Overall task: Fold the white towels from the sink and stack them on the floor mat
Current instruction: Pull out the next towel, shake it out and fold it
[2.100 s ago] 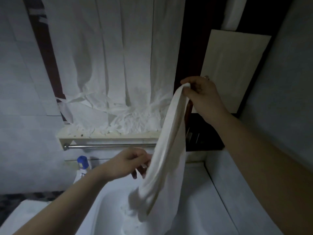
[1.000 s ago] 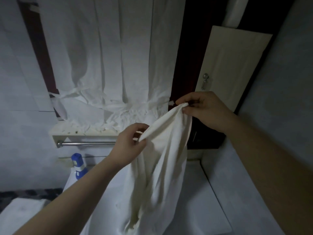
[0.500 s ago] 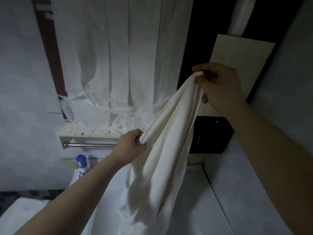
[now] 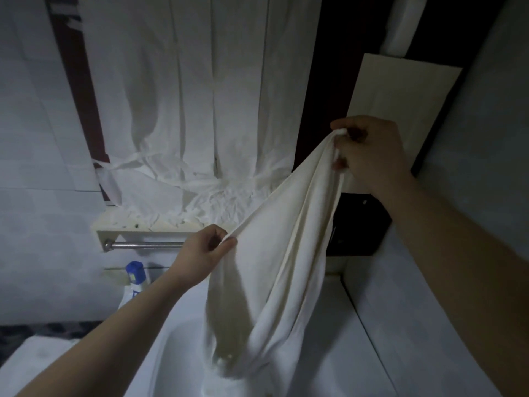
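Note:
A white towel point(image 4: 280, 270) hangs in loose folds over the white sink point(image 4: 171, 356), its lower end reaching down into the basin. My right hand point(image 4: 369, 150) pinches one top corner, held high at the right. My left hand point(image 4: 200, 253) grips the top edge lower down and to the left, so the edge runs taut and slanted between both hands. The floor mat is out of view.
A white curtain point(image 4: 186, 110) hangs behind, bunched on a shelf with a metal rail point(image 4: 143, 245) under it. A blue-capped bottle point(image 4: 136, 277) stands left of the sink. A pale door point(image 4: 400, 110) and a tiled wall point(image 4: 486, 167) are at the right.
My left hand took hold of the towel's top edge and both hands moved apart, stretching it. My right hand dipped, then rose again. In the last half second little moved.

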A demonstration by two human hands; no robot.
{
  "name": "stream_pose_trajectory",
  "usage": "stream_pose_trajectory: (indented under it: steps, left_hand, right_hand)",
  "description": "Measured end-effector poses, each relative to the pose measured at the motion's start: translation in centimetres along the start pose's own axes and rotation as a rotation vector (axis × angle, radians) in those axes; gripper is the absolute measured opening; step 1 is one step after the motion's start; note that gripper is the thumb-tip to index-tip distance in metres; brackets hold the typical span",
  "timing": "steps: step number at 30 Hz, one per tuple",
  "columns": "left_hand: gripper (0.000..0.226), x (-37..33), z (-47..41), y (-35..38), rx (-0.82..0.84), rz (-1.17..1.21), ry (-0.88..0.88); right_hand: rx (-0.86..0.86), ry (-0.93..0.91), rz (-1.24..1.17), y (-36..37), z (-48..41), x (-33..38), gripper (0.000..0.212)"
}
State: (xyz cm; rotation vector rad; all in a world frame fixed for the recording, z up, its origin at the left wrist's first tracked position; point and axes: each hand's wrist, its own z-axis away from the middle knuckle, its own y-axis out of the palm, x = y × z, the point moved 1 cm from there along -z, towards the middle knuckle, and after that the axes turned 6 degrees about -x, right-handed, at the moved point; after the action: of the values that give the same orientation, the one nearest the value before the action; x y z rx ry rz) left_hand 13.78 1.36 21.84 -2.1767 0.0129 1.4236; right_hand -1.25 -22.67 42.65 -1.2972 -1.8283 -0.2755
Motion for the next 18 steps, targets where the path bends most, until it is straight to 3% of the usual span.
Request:
stream_pose_trajectory:
  steps: [6,8,12,18]
  left_hand:
    - [0.011,-1.4,-0.3,0.8,-0.055,-0.171,0.001]
    - [0.011,-1.1,-0.4,1.1,-0.095,-0.236,0.000]
    - [0.016,1.8,0.1,1.3,-0.039,-0.381,-0.070]
    - [0.035,7.9,2.1,1.6,0.081,-0.454,-0.267]
  right_hand:
    - [-0.295,-0.182,-0.107,-1.5,-3.0,3.8,0.022]
    - [-0.326,-0.241,-0.035,-1.9,-3.3,4.9,0.022]
    - [-0.106,-0.198,0.249,-0.9,-1.6,3.6,0.030]
    - [0.144,0.042,0.254,2.1,2.4,-4.2,0.030]
